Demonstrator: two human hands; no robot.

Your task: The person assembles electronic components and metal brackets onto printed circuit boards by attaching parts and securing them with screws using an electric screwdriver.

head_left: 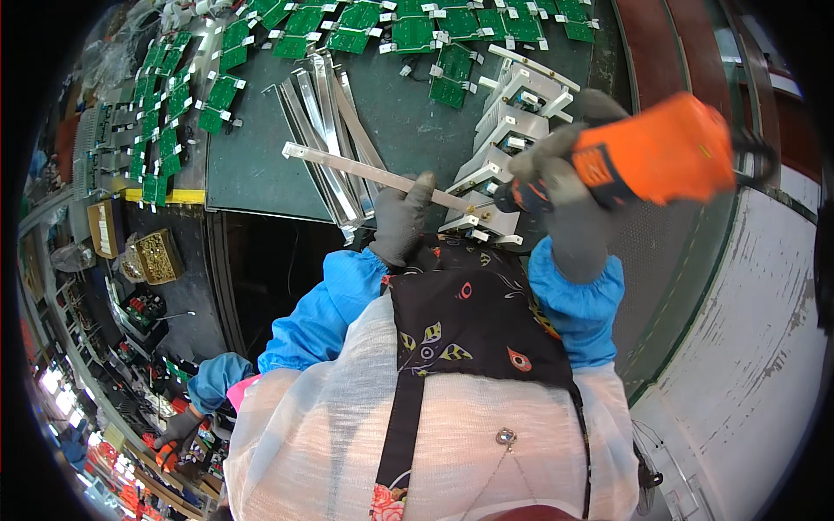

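My left hand (pixel 401 221), in a grey glove, is closed on a flat metal strip (pixel 347 165). The strip slants down to the right, its far right end over the nearest of several white plastic housings (pixel 495 221). My right hand (pixel 569 191), also gloved, is wrapped round an orange cordless screwdriver (pixel 656 152). Its dark nose points left at the strip's end; whether the tip touches a screw there is hard to make out. The white housings stand in a row (pixel 512 126) running away from me. Left of them lies a loose bundle of metal strips (pixel 326 130).
Green circuit boards (pixel 352 30) with white connectors cover the table's far edge and left side. A box of brass-coloured small parts (pixel 158 257) stands at the left. At lower left, a co-worker's gloved hand (pixel 180 425) holds an orange tool. A white scuffed surface (pixel 738 321) lies at the right.
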